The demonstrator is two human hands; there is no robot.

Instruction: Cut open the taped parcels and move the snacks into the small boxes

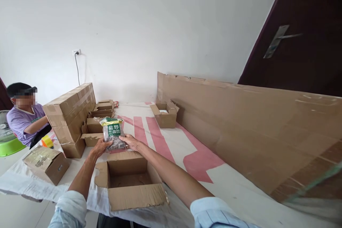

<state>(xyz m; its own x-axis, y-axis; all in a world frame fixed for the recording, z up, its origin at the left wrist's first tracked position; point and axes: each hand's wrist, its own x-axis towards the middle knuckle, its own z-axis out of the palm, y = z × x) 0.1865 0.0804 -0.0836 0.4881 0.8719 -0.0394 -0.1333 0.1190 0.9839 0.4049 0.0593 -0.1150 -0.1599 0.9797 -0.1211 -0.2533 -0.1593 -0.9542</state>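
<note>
Between my two hands is a clear plastic bag of beans [114, 133] with a green label and a yellow band at its top. My left hand [103, 146] grips its lower left side, and my right hand [130, 141] grips its right side with the thumb on the front. The bag is upright, raised beyond an open cardboard box [137, 196] that stands in front of me with its flaps folded out. The part of that box's inside that shows is bare cardboard. Several open boxes [93, 126] stand in a row just behind the bag.
Stacked sealed cartons [68, 117] form a wall at left, with a closed box [46, 164] and a yellow tape roll [47, 141] near it. A person [26, 117] sits beyond them. Another open box [165, 117] stands by a long cardboard panel [240, 128] along the table's right side.
</note>
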